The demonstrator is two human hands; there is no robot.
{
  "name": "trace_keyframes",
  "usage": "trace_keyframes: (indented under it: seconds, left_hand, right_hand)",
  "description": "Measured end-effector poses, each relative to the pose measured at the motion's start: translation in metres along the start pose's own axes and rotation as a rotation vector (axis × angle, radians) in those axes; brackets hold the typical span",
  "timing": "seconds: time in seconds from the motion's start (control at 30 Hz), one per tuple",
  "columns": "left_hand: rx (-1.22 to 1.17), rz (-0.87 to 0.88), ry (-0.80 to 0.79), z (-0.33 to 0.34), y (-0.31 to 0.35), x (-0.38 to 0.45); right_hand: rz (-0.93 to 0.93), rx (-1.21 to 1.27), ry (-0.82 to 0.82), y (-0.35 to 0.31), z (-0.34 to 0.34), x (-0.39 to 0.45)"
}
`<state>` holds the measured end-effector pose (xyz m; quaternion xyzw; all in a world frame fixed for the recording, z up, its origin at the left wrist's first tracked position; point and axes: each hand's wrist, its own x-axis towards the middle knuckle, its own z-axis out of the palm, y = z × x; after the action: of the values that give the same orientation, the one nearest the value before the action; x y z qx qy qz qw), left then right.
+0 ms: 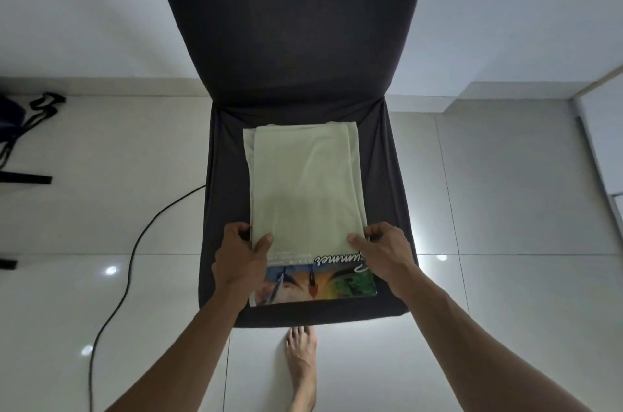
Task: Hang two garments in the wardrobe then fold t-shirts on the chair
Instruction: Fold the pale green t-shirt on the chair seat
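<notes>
Your left hand (241, 255) and right hand (384, 248) pinched the near corners of the pale green t-shirt (305, 185), lying folded lengthwise on the chair (387, 175). The crosswise fold looked unfinished; no wardrobe was in view.

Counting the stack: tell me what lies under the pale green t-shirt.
Under the pale green t-shirt lies a printed t-shirt, its colourful graphic showing at the near end, on the chair seat. The rest is covered; further layers cannot be seen.
</notes>
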<state>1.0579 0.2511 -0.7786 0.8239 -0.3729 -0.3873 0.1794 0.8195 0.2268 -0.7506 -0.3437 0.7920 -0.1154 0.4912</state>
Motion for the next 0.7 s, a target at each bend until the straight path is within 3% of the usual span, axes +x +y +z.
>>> trace_keyframes:
  seconds: [0.17, 0.47, 0.6, 0.7]
  left_hand:
    - [0.103, -0.03, 0.017, -0.001, -0.038, -0.044]
    - [0.162, -0.055, 0.111, 0.007, -0.048, -0.071]
    - [0.309, 0.106, 0.223, 0.009, -0.031, -0.079]
    - [0.288, 0.215, 0.088, 0.017, 0.0, -0.078]
  right_hand:
    - [-0.006, -0.067, -0.024, 0.041, 0.001, -0.03]
    - [0.089, -0.01, 0.164, 0.053, 0.02, -0.048]
    - [0.293, 0.192, 0.127, 0.049, 0.026, -0.044]
    - [0.275, 0.298, 0.092, 0.047, 0.025, -0.047]
